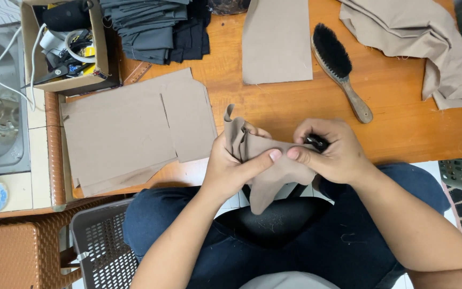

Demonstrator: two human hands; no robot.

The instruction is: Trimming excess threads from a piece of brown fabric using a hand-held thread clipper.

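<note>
1. The left hand [231,168] pinches a small tan cloth piece [266,166] above the lap, thumb on top and fingers closed behind the folded upper edge.
2. The right hand [330,155] is closed on the same cloth from the other side and also grips a small dark tool [316,142]; what kind of tool it is cannot be told.
3. The cloth spans both grips, with its loose lower corner hanging below the thumbs toward the dark trousers [295,230].
4. Risk: the two thumbs almost touch, so the tool's tip works close to the left fingers and could nick them.
5. Risk: the hanging corner is unsupported; a looser pinch would likely let the cloth slide down off the lap, away from the orange table [402,118].
6. The brush [340,69] and flat tan pieces [135,128] lie well apart.
</note>
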